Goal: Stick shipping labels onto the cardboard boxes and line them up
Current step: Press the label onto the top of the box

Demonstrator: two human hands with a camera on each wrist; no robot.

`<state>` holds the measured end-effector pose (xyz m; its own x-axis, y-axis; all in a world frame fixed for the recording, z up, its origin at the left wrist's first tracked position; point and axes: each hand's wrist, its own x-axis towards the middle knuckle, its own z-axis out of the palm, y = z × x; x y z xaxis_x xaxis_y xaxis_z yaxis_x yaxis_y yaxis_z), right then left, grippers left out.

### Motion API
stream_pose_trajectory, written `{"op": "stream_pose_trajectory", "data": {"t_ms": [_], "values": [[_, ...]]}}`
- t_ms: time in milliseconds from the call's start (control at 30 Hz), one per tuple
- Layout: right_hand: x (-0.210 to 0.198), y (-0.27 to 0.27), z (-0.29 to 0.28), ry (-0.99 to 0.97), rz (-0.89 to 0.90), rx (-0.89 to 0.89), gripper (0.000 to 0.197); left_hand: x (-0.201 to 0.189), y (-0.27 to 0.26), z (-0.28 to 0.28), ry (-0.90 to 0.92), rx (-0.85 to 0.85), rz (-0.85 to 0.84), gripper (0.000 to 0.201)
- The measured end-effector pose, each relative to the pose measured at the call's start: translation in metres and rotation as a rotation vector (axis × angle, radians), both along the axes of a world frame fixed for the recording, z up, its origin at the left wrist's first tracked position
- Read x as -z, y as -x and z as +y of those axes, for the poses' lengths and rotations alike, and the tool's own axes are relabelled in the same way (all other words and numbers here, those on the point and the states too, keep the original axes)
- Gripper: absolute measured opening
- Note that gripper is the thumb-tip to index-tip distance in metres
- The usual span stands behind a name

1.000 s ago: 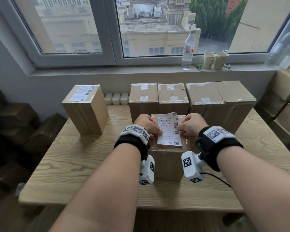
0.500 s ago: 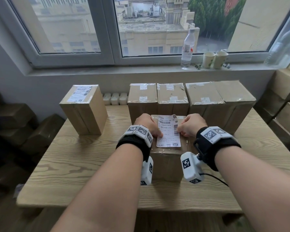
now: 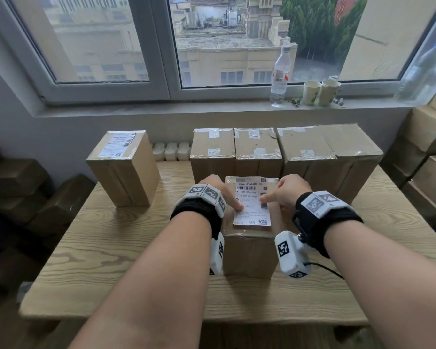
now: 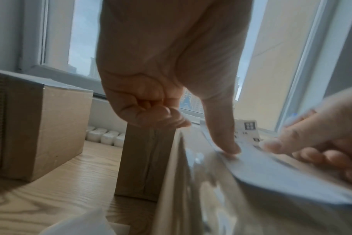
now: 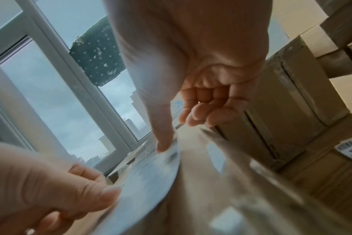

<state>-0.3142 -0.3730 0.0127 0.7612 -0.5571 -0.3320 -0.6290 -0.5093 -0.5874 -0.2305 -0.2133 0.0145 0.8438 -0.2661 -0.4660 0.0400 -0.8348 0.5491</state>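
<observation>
Since the earlier frames, your fists are opening out and the shipping label, curled up off the carton a second ago, is now lying flat on top of the near box.

Taking that near box as landmark: the wooden table is carrying it near the front middle, a row of taped boxes is standing just behind it, and one labelled box is sitting well apart to its left rear. On the windowsill beyond, a water bottle and two paper cups are standing.

Your left hand is pressing the label's left edge with one straight finger, the other fingers curling into the palm, holding nothing. Your right hand is doing the same at the label's right side, forefinger out and touching the paper, the remaining fingers loosely folded.
</observation>
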Motion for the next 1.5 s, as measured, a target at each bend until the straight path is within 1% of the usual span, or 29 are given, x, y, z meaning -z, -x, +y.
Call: {"op": "stream_pose_trajectory", "data": {"t_ms": [100, 200, 267, 367, 433, 567, 633, 800, 1067, 1200, 1333, 1367, 1400, 1433, 1467, 1500], "values": [[-0.004, -0.004, -0.007, 0.015, -0.072, 0.036, 0.038, -0.003, -0.012, -0.003, 0.013, -0.026, -0.051, 0.045], [-0.007, -0.009, -0.013, 0.047, -0.112, 0.047, 0.034, -0.005, -0.025, -0.012, 0.047, -0.02, -0.084, 0.047], [-0.007, -0.014, -0.016, 0.047, -0.096, 0.042, 0.038, -0.004, -0.033, -0.018, 0.053, 0.007, -0.103, 0.05], [-0.006, -0.022, -0.016, 0.043, -0.046, 0.011, 0.051, -0.001, -0.041, -0.025, 0.047, 0.038, -0.115, 0.059], [-0.007, -0.028, -0.015, 0.054, -0.003, -0.021, 0.056, 0.002, -0.046, -0.029, 0.044, 0.056, -0.106, 0.058], [-0.005, -0.038, -0.014, 0.03, 0.047, -0.035, 0.046, 0.01, -0.054, -0.035, 0.056, 0.074, -0.06, 0.047], [-0.002, -0.041, -0.014, 0.025, 0.071, -0.042, 0.044, 0.013, -0.056, -0.037, 0.058, 0.074, -0.05, 0.044], [0.002, -0.045, -0.015, 0.031, 0.094, -0.045, 0.04, 0.02, -0.057, -0.039, 0.065, 0.054, -0.052, 0.046], [0.004, -0.047, -0.015, 0.023, 0.093, -0.047, 0.035, 0.019, -0.056, -0.039, 0.077, 0.045, -0.031, 0.045], [0.006, -0.045, -0.018, -0.011, 0.049, -0.001, 0.024, 0.019, -0.057, -0.036, 0.11, 0.026, -0.012, 0.034], [0.007, -0.042, -0.023, -0.07, 0.002, 0.042, 0.012, 0.021, -0.058, -0.03, 0.18, -0.022, 0.024, 0.013], [0.006, -0.041, -0.023, -0.079, -0.007, 0.051, 0.009, 0.022, -0.057, -0.029, 0.192, -0.036, 0.017, 0.006], [0.005, -0.04, -0.024, -0.085, -0.014, 0.059, 0.009, 0.022, -0.057, -0.028, 0.204, -0.051, 0.002, 0.004], [0.004, -0.039, -0.023, -0.09, -0.018, 0.064, 0.013, 0.022, -0.057, -0.027, 0.213, -0.063, -0.014, 0.007], [0.003, -0.037, -0.022, -0.094, -0.015, 0.062, 0.023, 0.021, -0.056, -0.026, 0.214, -0.072, -0.025, 0.011], [0.001, -0.035, -0.021, -0.098, -0.004, 0.051, 0.036, 0.02, -0.054, -0.024, 0.205, -0.073, -0.033, 0.021]]}}
